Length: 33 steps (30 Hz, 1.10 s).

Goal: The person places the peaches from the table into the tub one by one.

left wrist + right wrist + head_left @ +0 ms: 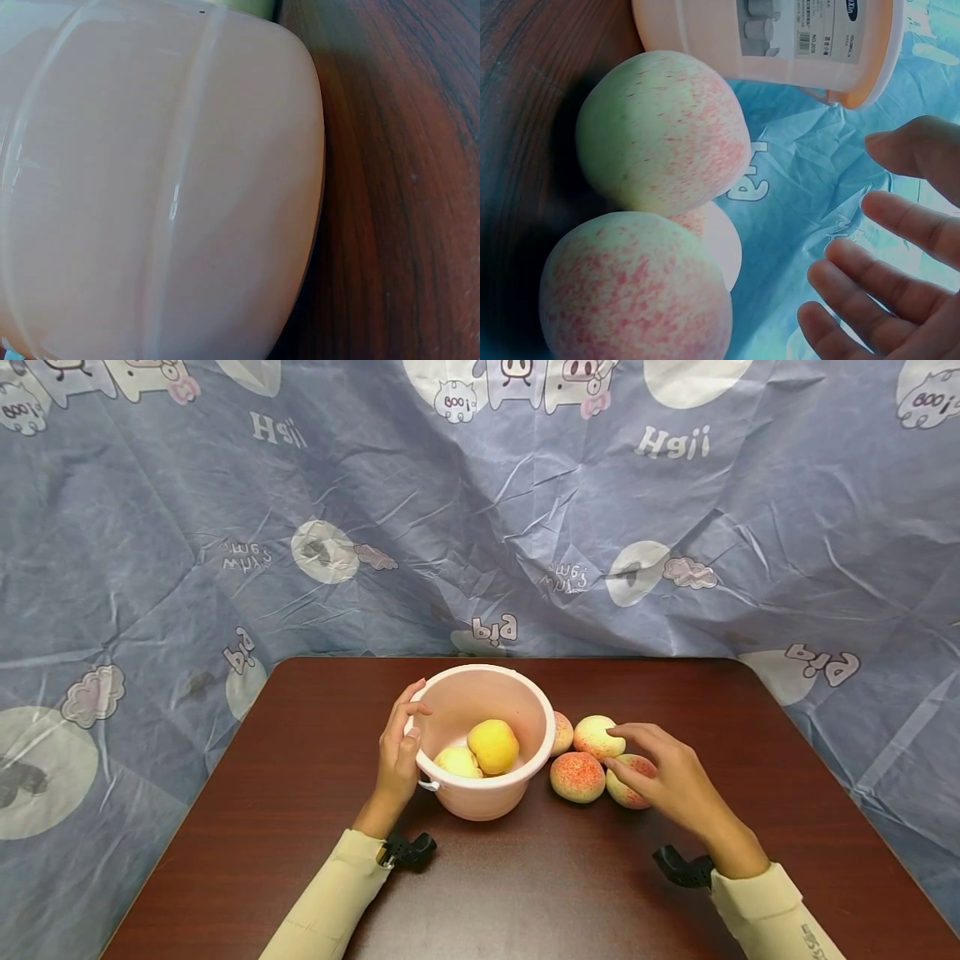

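Note:
A pink bucket [517,706] stands mid-table with two yellow peaches [492,745] inside. My left hand [408,727] grips the bucket's left rim, thumb curled over the edge. The bucket wall [150,187] fills the left wrist view. Several pink-speckled peaches lie right of the bucket: one at the back [597,737], one in front [577,777], and one [626,787] partly under my right hand [617,748]. That hand hovers over them with fingers straight and spread. In the right wrist view the fingers [889,296] are apart from the peaches [664,131] and hold nothing.
The dark brown table [540,877] has rounded far corners and sits against a wrinkled blue printed sheet [480,527]. The bucket's labelled base [795,30] shows beyond the peaches in the right wrist view. A fourth peach [562,732] lies tucked against the bucket.

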Available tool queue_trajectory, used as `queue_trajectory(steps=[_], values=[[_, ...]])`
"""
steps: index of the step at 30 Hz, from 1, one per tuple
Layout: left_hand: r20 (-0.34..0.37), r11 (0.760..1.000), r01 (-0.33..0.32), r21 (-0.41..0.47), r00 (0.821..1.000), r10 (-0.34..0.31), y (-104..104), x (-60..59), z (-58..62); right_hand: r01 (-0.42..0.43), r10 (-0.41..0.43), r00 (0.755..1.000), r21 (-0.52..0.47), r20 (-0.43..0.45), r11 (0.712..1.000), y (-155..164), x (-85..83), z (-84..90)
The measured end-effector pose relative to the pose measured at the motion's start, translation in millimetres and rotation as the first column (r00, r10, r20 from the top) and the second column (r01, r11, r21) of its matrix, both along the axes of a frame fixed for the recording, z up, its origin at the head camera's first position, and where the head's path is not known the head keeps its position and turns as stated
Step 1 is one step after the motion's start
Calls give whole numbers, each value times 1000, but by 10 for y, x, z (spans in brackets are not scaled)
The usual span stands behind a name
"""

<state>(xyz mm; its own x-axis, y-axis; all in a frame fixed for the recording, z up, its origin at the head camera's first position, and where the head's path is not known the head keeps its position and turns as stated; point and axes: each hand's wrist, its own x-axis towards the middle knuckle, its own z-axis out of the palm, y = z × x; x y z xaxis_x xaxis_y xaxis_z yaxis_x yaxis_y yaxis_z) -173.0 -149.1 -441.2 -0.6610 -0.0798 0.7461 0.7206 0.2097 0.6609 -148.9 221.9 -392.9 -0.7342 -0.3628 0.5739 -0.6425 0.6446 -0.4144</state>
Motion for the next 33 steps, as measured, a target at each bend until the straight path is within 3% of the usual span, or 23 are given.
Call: queue_trajectory(steps=[33], values=[[-10,1000,0,13,1000,0,12,3,-6,67,-67,997,14,40,998,157,-12,-168]])
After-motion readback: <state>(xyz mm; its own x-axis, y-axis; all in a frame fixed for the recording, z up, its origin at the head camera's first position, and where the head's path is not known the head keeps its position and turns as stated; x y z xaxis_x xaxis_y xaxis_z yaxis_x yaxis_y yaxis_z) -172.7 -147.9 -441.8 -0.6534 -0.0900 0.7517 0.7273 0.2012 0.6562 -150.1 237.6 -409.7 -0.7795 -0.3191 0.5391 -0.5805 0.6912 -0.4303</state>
